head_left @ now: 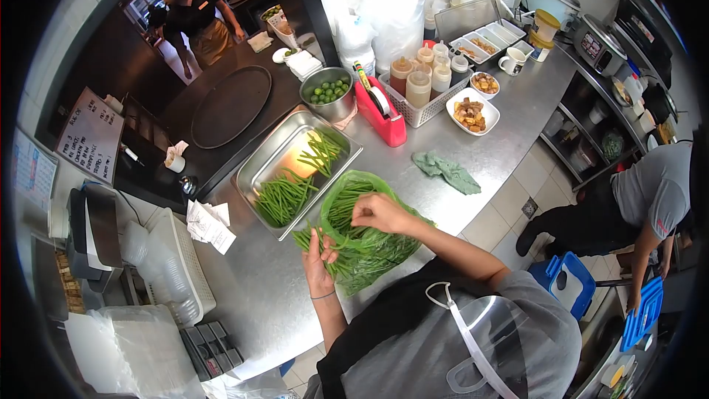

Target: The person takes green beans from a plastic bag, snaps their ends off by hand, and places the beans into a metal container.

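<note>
Between my hands a green plastic bag (384, 260) full of green beans lies on the steel counter, its mouth folded open. At the bag's left side, my left hand (320, 264) is closed around a small bunch of green beans (301, 238). My right hand (382, 214) hovers over the bag's mouth with its fingers pinched together; what they hold, if anything, is too small to tell. Just beyond the bag sits a steel tray (286, 233) with two piles of green beans, the larger pile (284, 198) at the near left and the smaller (322, 152) at the right.
Behind the tray stand a steel bowl of limes (327, 96) and a red tape dispenser (384, 118). A green cloth (446, 172), a basket of sauce bottles (426, 107) and a white food bowl (473, 112) are further right. Paper slips (210, 225) lie left. A co-worker (642, 192) bends at right.
</note>
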Demonstrator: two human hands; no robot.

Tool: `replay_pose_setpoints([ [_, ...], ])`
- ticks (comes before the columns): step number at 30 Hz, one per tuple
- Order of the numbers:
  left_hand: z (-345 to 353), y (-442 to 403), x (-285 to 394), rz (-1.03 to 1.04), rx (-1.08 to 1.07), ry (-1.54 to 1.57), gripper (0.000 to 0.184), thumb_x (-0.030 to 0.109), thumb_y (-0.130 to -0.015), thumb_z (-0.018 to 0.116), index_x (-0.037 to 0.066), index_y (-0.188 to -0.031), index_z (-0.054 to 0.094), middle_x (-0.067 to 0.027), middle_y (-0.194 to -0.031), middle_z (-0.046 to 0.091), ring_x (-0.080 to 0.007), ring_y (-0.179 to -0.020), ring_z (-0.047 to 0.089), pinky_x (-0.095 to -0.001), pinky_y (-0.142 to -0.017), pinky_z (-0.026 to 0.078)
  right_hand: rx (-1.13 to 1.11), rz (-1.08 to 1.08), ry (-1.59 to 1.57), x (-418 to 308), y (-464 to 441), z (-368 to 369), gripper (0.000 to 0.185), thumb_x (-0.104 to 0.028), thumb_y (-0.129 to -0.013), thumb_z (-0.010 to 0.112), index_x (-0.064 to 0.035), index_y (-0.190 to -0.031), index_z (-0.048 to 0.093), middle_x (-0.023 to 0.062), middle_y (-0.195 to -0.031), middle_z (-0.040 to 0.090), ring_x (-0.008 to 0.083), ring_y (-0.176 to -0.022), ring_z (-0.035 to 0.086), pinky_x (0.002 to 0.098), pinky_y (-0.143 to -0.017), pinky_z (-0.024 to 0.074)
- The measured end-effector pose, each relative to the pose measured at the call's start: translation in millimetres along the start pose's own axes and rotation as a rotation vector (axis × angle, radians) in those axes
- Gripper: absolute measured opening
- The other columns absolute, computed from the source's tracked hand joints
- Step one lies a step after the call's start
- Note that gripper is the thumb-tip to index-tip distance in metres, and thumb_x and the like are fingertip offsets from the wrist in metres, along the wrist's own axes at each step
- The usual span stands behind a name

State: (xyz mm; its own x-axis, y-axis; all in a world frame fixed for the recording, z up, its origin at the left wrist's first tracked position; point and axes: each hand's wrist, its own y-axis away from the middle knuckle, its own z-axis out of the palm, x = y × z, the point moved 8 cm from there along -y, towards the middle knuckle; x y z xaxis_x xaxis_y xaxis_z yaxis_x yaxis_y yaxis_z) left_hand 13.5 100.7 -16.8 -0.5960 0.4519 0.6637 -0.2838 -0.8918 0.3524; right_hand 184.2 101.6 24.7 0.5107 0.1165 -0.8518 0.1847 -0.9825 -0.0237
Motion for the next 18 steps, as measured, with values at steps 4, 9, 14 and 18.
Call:
replay_pose_setpoints([
  [4, 8.2, 3.9, 0.7, -0.032, 0.001, -0.279, 0.025, 0.027, -0.092, 0.057, 0.003, -0.098, 0.054, -0.0006, -0.064, 0.049, -0.0025, -0.044, 0.034, -0.0177, -0.039, 0.028, 0.037, -0.042, 0.660, -1.5, 4.4, 6.5, 0.018, -0.014, -0.079, 0.063, -0.0061, -0.095, 0.065, 0.0075, -0.085, 0.062, 0.0243, -0.092, 0.058, 0.0363, -0.081, 0.0420],
  [9, 15.0, 3.9, -6.6, -0.033, -0.034, -0.449, 0.023, 0.025, -0.090, 0.060, 0.002, -0.093, 0.056, -0.0029, -0.063, 0.052, -0.0043, -0.043, 0.036, -0.0195, -0.039, 0.030, 0.168, -0.418, 0.378, -60.4, 18.6, -5.2, 0.027, -0.018, -0.080, 0.061, -0.0130, -0.105, 0.065, 0.0028, -0.095, 0.059, 0.0215, -0.092, 0.055, 0.0375, -0.083, 0.0389],
  [14, 22.1, 6.4, -7.3, 0.039, -0.068, -0.555, 0.022, 0.021, -0.089, 0.061, -0.001, -0.091, 0.058, -0.0078, -0.066, 0.057, -0.0051, -0.043, 0.037, -0.0204, -0.038, 0.031, 0.100, -0.417, 0.609, -65.3, 19.6, -3.6, 0.012, -0.017, -0.081, 0.061, -0.0094, -0.090, 0.063, 0.0021, -0.085, 0.057, 0.0184, -0.089, 0.054, 0.0345, -0.082, 0.0375],
  [18, 26.3, 9.3, -6.4, 0.071, -0.107, -0.567, 0.021, 0.020, -0.091, 0.058, -0.001, -0.091, 0.058, -0.0087, -0.067, 0.057, -0.0058, -0.043, 0.038, -0.0209, -0.039, 0.032, 0.252, -0.372, 0.281, -66.0, 22.9, -20.0, 0.009, -0.014, -0.080, 0.063, -0.0061, -0.079, 0.059, 0.0034, -0.075, 0.055, 0.0192, -0.078, 0.056, 0.0339, -0.077, 0.0385],
])
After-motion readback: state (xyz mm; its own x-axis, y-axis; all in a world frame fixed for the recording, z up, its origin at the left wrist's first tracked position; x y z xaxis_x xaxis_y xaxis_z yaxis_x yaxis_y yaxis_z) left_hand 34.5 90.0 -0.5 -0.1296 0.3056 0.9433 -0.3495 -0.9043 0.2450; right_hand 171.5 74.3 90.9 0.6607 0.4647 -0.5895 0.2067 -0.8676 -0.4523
